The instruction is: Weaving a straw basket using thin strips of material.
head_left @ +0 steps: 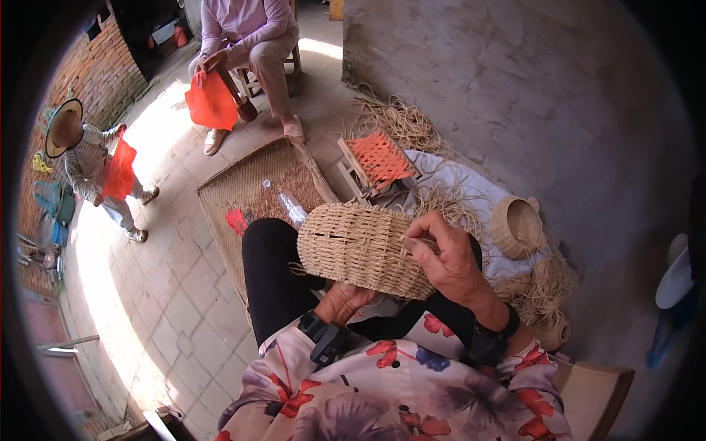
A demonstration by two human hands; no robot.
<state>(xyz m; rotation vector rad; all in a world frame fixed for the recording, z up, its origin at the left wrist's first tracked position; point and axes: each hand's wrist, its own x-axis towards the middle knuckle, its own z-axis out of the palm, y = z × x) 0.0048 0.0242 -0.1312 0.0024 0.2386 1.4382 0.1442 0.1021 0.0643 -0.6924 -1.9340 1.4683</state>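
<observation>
Above the paved floor (198, 316) beside a grey wall (529, 88), the right hand (452, 268) pinches a strand (404, 239) on the woven basket (353, 246), while the left hand (346, 300), its grip hidden, apparently braces it from below over black-trousered knees (267, 272), loose fibres (456, 209) lying nearby, seemingly for easy reach.

Two grips (349, 298) (450, 266), two black wrist straps (329, 339) (491, 339), one big woven basket (360, 248), at least one smaller basket (507, 231), one clear bottle (293, 209), one orange-webbed stool (379, 158), one white cloth (482, 192), one woven mat (234, 178), two red-orange bags (212, 101) (119, 170), two other people (246, 22) (92, 156), strands (397, 123) too tangled to count.
</observation>
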